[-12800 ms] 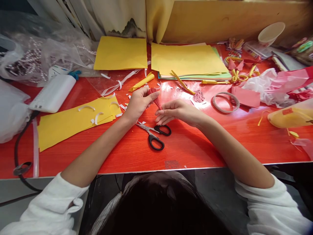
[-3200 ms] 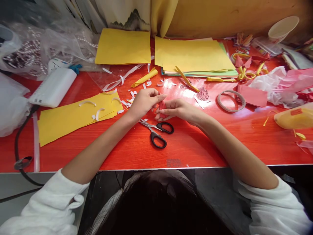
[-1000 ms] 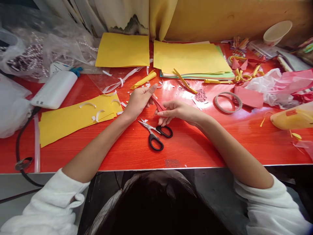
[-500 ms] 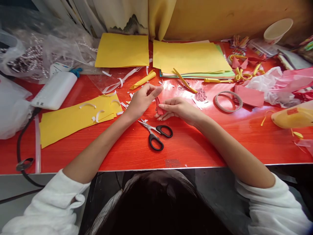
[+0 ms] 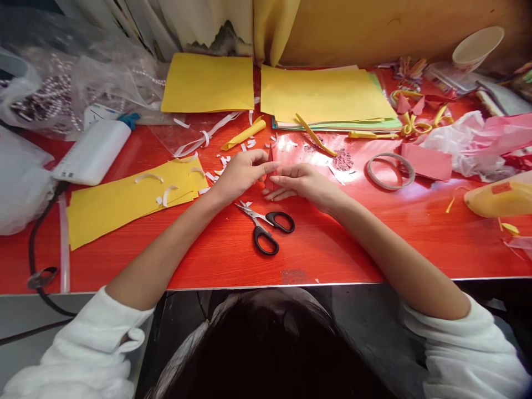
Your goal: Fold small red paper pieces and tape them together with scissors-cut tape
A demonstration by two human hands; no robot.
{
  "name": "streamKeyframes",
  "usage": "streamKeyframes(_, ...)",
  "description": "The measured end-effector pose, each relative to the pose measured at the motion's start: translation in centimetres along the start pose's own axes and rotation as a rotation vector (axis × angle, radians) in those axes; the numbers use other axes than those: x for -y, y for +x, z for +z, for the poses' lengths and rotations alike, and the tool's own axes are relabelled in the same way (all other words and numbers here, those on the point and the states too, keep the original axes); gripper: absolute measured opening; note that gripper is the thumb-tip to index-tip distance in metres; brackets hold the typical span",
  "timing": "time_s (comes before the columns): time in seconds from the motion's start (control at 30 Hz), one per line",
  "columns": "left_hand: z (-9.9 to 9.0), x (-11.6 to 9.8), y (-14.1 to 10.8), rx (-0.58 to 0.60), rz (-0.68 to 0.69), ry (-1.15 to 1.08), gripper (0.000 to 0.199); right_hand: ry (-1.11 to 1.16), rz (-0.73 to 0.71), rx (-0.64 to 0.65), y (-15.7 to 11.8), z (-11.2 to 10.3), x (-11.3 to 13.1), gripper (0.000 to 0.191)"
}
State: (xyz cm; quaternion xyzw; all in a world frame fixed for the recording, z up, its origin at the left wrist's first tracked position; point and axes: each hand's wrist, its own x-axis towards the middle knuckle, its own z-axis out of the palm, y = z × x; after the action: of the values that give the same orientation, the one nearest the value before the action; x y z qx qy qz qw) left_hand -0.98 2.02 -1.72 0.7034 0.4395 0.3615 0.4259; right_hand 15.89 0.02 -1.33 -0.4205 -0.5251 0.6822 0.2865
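Observation:
Between my hands is a small folded red paper point(image 5: 272, 160), standing narrow side up. My left hand point(image 5: 243, 173) pinches it from the left with thumb and fingertips. From the right, my right hand point(image 5: 305, 185) grips its lower part between thumb and fingers. Part of the paper is hidden behind the fingers. Just below the hands lie scissors point(image 5: 261, 219) with black handles, their blades slightly apart and pointing up-left. White paper scraps point(image 5: 224, 162) are scattered beside my left hand, and a rolled yellow paper point(image 5: 244, 134) lies beyond it.
Yellow sheets point(image 5: 208, 83) and a paper stack point(image 5: 324, 97) lie at the back of the red table point(image 5: 332, 249). Yellow strips point(image 5: 124, 194) and a white device point(image 5: 93, 152) are left. A tape roll point(image 5: 390, 172), pink paper point(image 5: 428, 162) and a cup point(image 5: 477, 49) are right.
My left hand has shifted slightly, its fingers now lower against the paper. The red paper stands more upright and shows a narrower face. My right hand has barely moved.

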Motion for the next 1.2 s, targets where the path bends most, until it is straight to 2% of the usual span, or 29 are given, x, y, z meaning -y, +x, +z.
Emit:
streamKeyframes(0.23,0.0,-0.1,0.0,-0.045,0.014,-0.036,0.024,0.021,0.032,0.12,-0.2,-0.7,0.2,0.016)
streamKeyframes(0.57,0.3,0.2,0.0,-0.053,0.007,-0.011,0.025,-0.043,0.03,0.001,-0.2,0.3,0.3,0.014)
streamKeyframes(0.63,0.0,0.1,0.0,-0.023,-0.036,-0.028,0.027,-0.049,0.019,-0.025,-0.2,0.2,0.4,0.015)
streamKeyframes(0.8,-1.0,-0.5,0.1,0.185,-0.15,-0.056,0.025,-0.092,0.016,-0.059,-0.2,-0.3,0.7,0.013)
streamKeyframes(0.97,-0.9,-0.4,0.0,0.148,-0.152,0.016,0.023,-0.1,0.033,0.024,-0.2,-0.8,0.8,0.01)
streamKeyframes(1.2,-0.9,0.0,0.0,0.145,-0.075,0.049,0.021,-0.099,0.053,-0.008,-0.1,-0.8,0.8,0.015)
